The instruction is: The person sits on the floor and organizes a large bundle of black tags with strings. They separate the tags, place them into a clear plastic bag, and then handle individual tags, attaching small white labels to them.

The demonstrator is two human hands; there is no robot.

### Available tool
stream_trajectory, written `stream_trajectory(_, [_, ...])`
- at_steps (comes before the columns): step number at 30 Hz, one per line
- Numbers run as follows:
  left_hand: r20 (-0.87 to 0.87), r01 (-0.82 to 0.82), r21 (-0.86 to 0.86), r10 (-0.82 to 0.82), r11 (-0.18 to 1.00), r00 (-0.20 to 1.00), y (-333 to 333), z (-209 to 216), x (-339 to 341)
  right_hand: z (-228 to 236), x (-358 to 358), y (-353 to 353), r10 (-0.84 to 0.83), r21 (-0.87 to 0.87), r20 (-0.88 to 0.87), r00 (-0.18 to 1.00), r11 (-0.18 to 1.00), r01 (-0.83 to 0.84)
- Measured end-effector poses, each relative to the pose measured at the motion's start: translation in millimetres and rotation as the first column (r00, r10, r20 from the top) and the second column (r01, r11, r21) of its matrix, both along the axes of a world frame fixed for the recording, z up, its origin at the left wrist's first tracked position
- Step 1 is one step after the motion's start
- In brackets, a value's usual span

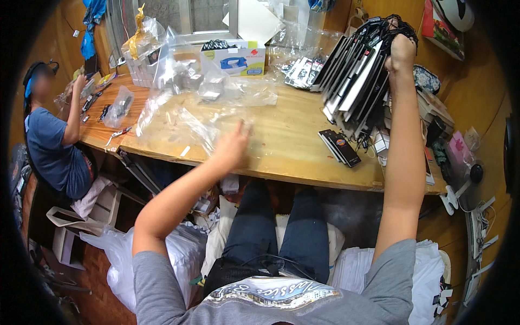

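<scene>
My right hand point(402, 53) is raised at the far right of the table, closed on the black strings of a thick bunch of hang tags point(355, 70). The black and white cards dangle to the left of the fist, their lower ends smeared by motion. A few black hang tags point(341, 147) lie fanned on the table below the bunch. Over the middle of the table is my left hand point(234, 146), too blurred to make out its fingers. Clear plastic bags point(197, 127) lie just beyond and left of it.
A printed cardboard box point(234, 58) holding black stringed items stands at the back. More tags point(304, 71) lie beside it. Red-handled pliers point(117, 135) rest near the left front edge. A co-worker point(57, 127) sits at the table's left end. White sacks point(181, 254) crowd the floor.
</scene>
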State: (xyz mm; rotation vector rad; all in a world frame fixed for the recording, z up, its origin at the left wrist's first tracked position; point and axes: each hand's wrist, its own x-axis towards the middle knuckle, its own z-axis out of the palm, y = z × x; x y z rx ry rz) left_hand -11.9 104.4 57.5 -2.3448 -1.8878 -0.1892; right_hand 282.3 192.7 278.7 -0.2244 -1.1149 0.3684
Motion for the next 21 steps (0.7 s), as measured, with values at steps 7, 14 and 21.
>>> stream_trajectory(7, [1.0,0.584,0.015,-0.019,0.811,0.0,4,61,93,35,-32,-18,-0.161,-0.243,-0.018,0.987,0.958,0.152])
stream_trajectory(14, [0.517,0.625,0.235,0.448,0.745,-0.729,33,32,64,83,-94,0,-0.107,-0.016,-0.184,0.977,0.994,0.106])
stream_trajectory(21, [0.206,0.534,0.179,0.499,0.827,-0.842,30,-27,-6,-1,-211,40,-0.324,-0.205,-0.211,0.922,0.937,0.282])
